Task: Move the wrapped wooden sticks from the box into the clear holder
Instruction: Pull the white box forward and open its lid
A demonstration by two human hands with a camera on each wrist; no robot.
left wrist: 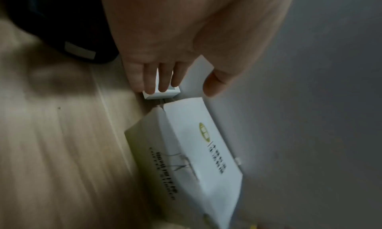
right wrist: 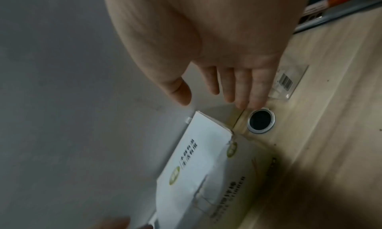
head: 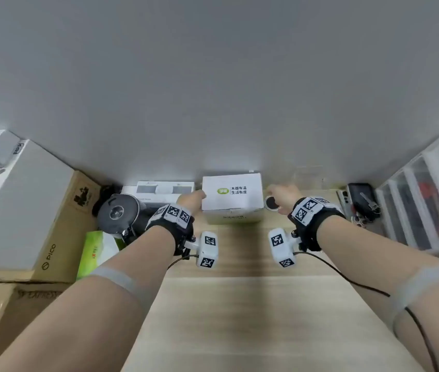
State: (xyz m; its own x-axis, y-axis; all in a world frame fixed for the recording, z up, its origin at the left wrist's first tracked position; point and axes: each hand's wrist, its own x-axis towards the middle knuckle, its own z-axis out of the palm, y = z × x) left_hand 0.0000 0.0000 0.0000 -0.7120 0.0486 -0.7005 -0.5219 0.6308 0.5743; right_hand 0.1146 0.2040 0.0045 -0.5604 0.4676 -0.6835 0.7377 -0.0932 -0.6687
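Note:
A closed white box [head: 231, 194] with a green logo stands at the back of the wooden desk against the grey wall; the wrapped sticks are hidden inside it. My left hand [head: 194, 197] hovers at its left end, fingers straight and holding nothing, as the left wrist view confirms for the hand [left wrist: 184, 88] and box [left wrist: 196, 151]. My right hand [head: 277, 193] is spread open just right of the box [right wrist: 196, 175], with nothing in the hand [right wrist: 208, 100]. The clear holder [right wrist: 287, 82], with a barcode label, stands just beyond the right fingertips and looks faint against the wall [head: 308, 178].
A round cable hole [head: 271, 203] in the desk lies under my right hand. A smaller white box [head: 164, 190], a black round appliance [head: 117, 213], a green tissue pack [head: 95, 251] and cardboard boxes [head: 52, 224] crowd the left. Plastic drawers [head: 422, 205] and a black case [head: 360, 200] stand at the right.

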